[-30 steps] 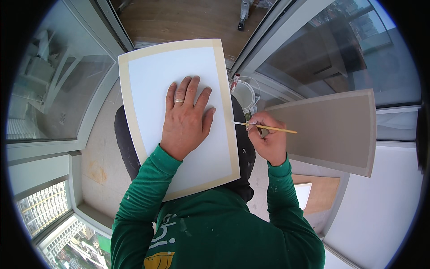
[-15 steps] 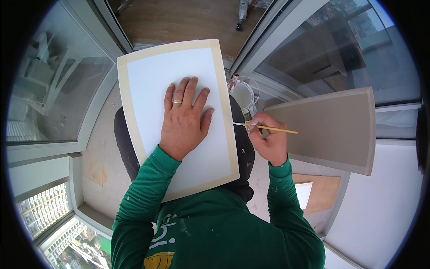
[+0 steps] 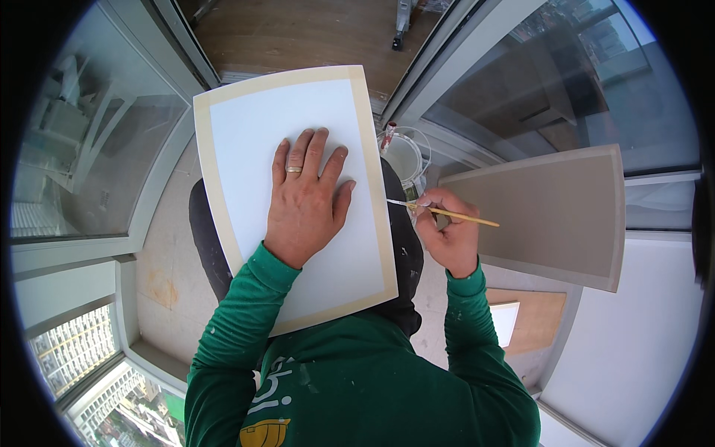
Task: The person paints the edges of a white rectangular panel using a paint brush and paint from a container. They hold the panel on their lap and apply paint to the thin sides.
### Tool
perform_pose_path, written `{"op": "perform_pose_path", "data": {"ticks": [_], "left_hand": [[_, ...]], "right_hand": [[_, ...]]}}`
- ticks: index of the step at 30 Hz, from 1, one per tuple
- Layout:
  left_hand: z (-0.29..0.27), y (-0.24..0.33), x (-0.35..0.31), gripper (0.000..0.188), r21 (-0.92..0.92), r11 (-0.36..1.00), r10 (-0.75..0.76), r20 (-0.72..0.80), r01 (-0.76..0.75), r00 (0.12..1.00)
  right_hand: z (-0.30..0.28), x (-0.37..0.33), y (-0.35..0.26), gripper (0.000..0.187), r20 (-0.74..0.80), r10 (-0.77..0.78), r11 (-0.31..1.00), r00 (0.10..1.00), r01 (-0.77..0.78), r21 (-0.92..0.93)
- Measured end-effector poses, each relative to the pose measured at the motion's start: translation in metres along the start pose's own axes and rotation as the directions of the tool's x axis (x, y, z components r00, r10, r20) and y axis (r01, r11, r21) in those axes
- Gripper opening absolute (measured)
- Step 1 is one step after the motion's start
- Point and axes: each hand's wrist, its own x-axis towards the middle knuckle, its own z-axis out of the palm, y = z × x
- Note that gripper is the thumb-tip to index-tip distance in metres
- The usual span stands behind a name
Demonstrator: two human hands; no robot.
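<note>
A white panel (image 3: 246, 156) with beige masking tape (image 3: 379, 246) along its border lies across my lap. My left hand (image 3: 309, 197), a ring on one finger, rests flat on the panel's face with its fingers spread. Just right of the panel, my right hand (image 3: 449, 231) pinches a thin paintbrush (image 3: 477, 220) with a yellowish wooden handle. The brush's whitish tip meets the panel's right edge; whether it presses on the side face is too small to tell.
Beyond my right knee stands a white bucket (image 3: 406, 158) with a red-and-white handled tool in it. A large taupe panel (image 3: 547, 216) leans at the right. Below it lie a brown board (image 3: 540, 320) and a small white piece (image 3: 505, 322). Glass doors (image 3: 97, 141) flank both sides.
The paintbrush has tilted slightly, its handle end a little lower and further right, its tip slightly higher along the panel's edge. My left hand stays in place.
</note>
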Motion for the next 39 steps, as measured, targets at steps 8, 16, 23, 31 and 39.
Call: {"op": "perform_pose_path", "data": {"ticks": [8, 16, 23, 31, 39], "left_hand": [[0.001, 0.000, 0.000, 0.044, -0.005, 1.000, -0.001, -0.003, 0.001, 1.000], [0.000, 0.000, 0.000, 0.044, -0.015, 1.000, 0.003, -0.006, -0.003, 1.000], [0.001, -0.001, -0.001, 0.044, -0.009, 1.000, -0.003, -0.004, 0.003, 1.000], [0.002, -0.001, -0.001, 0.044, -0.003, 1.000, -0.002, 0.004, 0.002, 1.000], [0.003, 0.000, 0.000, 0.044, -0.005, 1.000, 0.008, -0.008, -0.008, 1.000]], "right_hand": [[-0.001, -0.002, 0.001, 0.016, 0.053, 0.011, 0.999, 0.999, -0.008, -0.041], [0.003, 0.006, 0.002, 0.013, 0.031, 0.027, 0.997, 0.999, -0.024, -0.073], [0.012, 0.013, 0.003, 0.011, -0.039, -0.025, 0.995, 0.999, 0.022, -0.094], [0.010, 0.004, 0.006, 0.013, -0.042, -0.037, 0.995, 0.998, 0.033, -0.091], [0.004, 0.006, 0.003, 0.012, -0.024, -0.007, 0.995, 1.000, 0.004, -0.102]]}}
